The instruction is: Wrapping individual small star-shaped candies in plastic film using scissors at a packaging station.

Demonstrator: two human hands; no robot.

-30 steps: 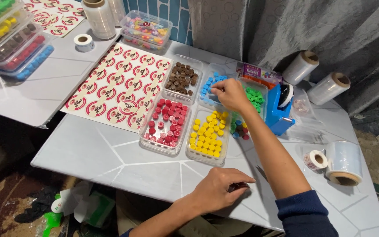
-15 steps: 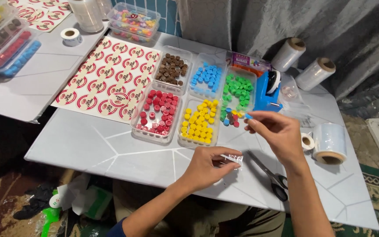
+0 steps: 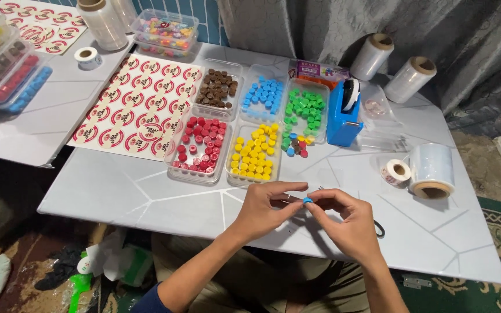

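Both hands low over the pale table, near its front edge. Right hand pinching a small blue piece between fingertips, the left hand meeting it there, thumb and forefinger closed toward the same piece and apparently also gripping something thin beneath, too hidden to tell what. Blue piece thus held in the air between the two hands, clear of the table, well apart from the trays. Judged as the step of fitting or placing one picked piece by hand, midway, with the piece not yet set down anywhere. Beyond the hands, clear trays of sorted pieces: red, yellow, brown, blue, green, with a few loose mixed pieces beside the green. Left of these, a sheet of round red stickers; right of them, a blue tape dispenser, a small sticker roll and a roll of clear film. Next move likely calling for a steady pinch and fine alignment, since so small a piece slips easily from fingertips.
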